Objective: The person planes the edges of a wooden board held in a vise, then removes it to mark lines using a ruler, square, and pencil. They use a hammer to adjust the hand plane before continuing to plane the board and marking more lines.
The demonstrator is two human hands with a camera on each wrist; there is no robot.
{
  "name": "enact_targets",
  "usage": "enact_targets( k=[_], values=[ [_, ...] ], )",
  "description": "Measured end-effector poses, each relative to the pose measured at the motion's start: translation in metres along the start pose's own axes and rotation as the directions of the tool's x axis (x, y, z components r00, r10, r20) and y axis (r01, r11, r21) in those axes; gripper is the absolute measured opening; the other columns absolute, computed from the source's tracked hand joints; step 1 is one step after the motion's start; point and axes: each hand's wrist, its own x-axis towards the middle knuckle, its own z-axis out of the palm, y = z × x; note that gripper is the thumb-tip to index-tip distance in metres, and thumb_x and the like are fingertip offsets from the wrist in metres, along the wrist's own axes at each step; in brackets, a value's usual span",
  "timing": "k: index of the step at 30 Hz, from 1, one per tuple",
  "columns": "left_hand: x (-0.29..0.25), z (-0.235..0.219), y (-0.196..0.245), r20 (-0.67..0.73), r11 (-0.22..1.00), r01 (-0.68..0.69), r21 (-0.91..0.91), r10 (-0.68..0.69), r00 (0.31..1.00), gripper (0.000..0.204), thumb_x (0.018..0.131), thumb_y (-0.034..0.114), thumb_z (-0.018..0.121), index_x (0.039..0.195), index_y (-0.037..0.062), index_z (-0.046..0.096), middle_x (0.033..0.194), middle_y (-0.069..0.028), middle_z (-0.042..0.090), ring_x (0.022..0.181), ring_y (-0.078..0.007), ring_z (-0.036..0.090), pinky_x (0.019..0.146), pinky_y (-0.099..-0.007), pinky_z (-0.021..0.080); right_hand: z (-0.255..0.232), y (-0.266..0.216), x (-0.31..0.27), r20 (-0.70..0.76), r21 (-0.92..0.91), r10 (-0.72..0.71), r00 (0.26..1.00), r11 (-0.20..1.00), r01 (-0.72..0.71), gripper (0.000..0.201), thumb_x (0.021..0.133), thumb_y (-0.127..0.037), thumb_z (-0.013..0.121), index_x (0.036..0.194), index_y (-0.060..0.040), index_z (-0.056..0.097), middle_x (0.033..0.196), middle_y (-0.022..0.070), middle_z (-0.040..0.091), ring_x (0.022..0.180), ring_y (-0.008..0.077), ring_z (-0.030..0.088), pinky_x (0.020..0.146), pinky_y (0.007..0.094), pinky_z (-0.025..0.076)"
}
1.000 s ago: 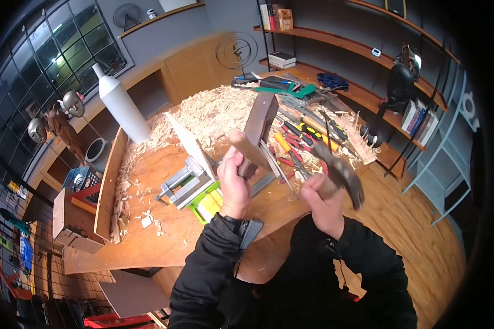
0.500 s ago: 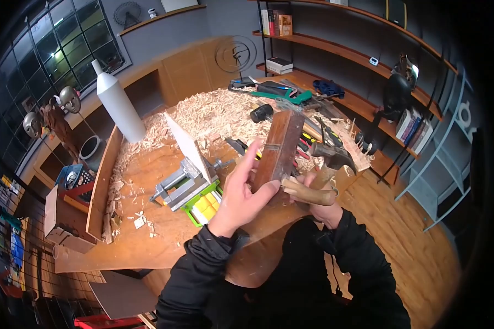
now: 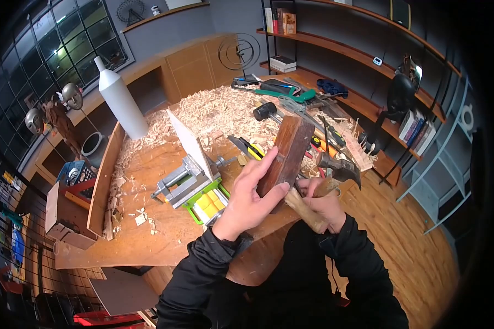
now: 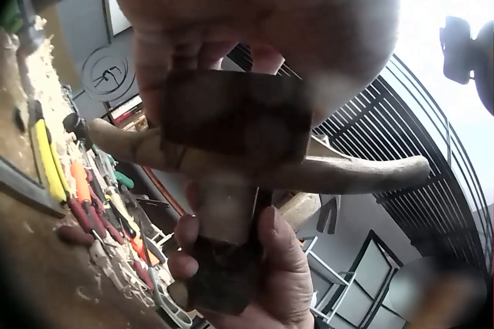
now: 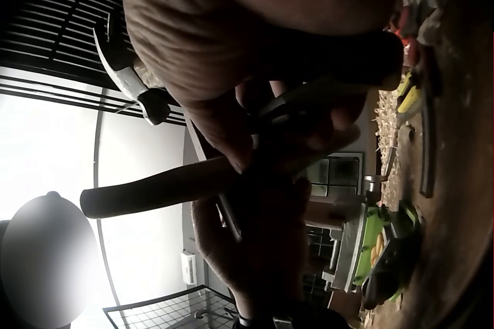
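In the head view my left hand (image 3: 250, 200) grips a dark wooden hand plane (image 3: 288, 151), its thumb across the near end and its fingers along the side. The plane is held tilted over the table's front edge, with its pale cross handle (image 3: 308, 213) pointing at me. My right hand (image 3: 325, 204) holds a claw hammer (image 3: 341, 168), whose head stands out past the fingers on the right. In the left wrist view the right fingers and thumb also pinch a dark flat piece (image 4: 224, 267) at the plane, partly hidden by the plane body.
A grey vise (image 3: 178, 183) holding a pale board (image 3: 187, 143) stands left of the plane, beside a green tray (image 3: 209, 207) with yellow pieces. Wood shavings (image 3: 214, 112) cover the back of the table. A black mallet (image 3: 265, 111) and several hand tools lie behind the plane.
The plane has been turned over in the left hand, so its cross handle now faces me. My right hand has brought the hammer in close and now touches the plane.
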Motion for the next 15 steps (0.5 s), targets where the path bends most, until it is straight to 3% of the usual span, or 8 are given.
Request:
enact_targets(
  k=[2,4,8,10,13,15],
  values=[
    [-0.003,0.003,0.003,0.008,1.0,0.009,0.007,-0.009,1.0,0.077,0.092,0.016,0.08,0.159,0.0002,0.045,0.109,-0.0141,0.065,0.104,-0.0239,0.065,0.094,-0.0347,0.051,-0.003,0.004,-0.001,-0.006,-0.021,-0.001,1.0,1.0,0.001,0.025,0.084,0.009,0.077,0.083,-0.004,0.057,0.134,0.0248,0.067,0.113,0.0285,0.069,0.099,0.0407,0.057],
    [-0.005,0.013,0.009,-0.051,0.902,0.248,-0.353,-0.283,0.958,0.083,0.094,0.017,0.081,0.162,-0.0034,0.036,0.119,-0.0128,0.067,0.111,-0.018,0.066,0.095,-0.0324,0.052,-0.004,0.005,-0.003,0.011,-0.008,-0.003,1.0,1.0,0.003,0.026,0.083,0.01,0.078,0.083,-0.004,0.057,0.135,0.0247,0.066,0.114,0.029,0.069,0.099,0.041,0.057],
    [0.002,0.016,0.019,-0.026,0.886,0.277,-0.372,-0.308,0.951,0.085,0.094,0.018,0.083,0.16,-0.0074,0.034,0.132,-0.0143,0.066,0.119,-0.0158,0.065,0.098,-0.0315,0.054,-0.001,0.0,-0.008,0.084,-0.059,0.019,0.996,0.998,-0.014,0.029,0.083,0.011,0.08,0.082,-0.0044,0.056,0.139,0.0229,0.064,0.121,0.0307,0.067,0.103,0.042,0.056],
    [0.001,0.016,0.015,0.107,0.831,0.382,-0.404,-0.372,0.922,0.071,0.094,0.011,0.081,0.152,-0.0063,0.043,0.139,-0.0134,0.065,0.127,-0.0163,0.062,0.105,-0.0319,0.051,-0.002,0.002,-0.009,0.096,-0.068,0.006,0.995,0.998,0.0,0.028,0.084,0.008,0.081,0.081,-0.0046,0.056,0.135,0.0201,0.065,0.12,0.0315,0.068,0.1,0.0429,0.058],
    [-0.003,0.017,0.015,0.1,0.807,0.378,-0.454,-0.375,0.921,0.066,0.092,0.009,0.084,0.145,-0.005,0.048,0.136,-0.0108,0.066,0.124,-0.0154,0.063,0.106,-0.0325,0.051,-0.008,0.009,-0.009,0.113,-0.056,-0.031,0.993,0.998,0.038,0.028,0.084,0.007,0.082,0.08,-0.0043,0.057,0.134,0.0181,0.064,0.118,0.0328,0.068,0.094,0.0432,0.062],
    [-0.005,0.016,0.019,0.085,0.828,0.342,-0.445,-0.34,0.936,0.067,0.091,0.009,0.084,0.145,-0.005,0.048,0.135,-0.0103,0.066,0.123,-0.0153,0.063,0.106,-0.0328,0.051,-0.012,0.006,-0.009,0.137,-0.104,0.026,0.99,0.994,-0.011,0.028,0.084,0.009,0.081,0.079,-0.0044,0.056,0.135,0.0189,0.063,0.119,0.0324,0.067,0.092,0.0421,0.064]
  ],
)
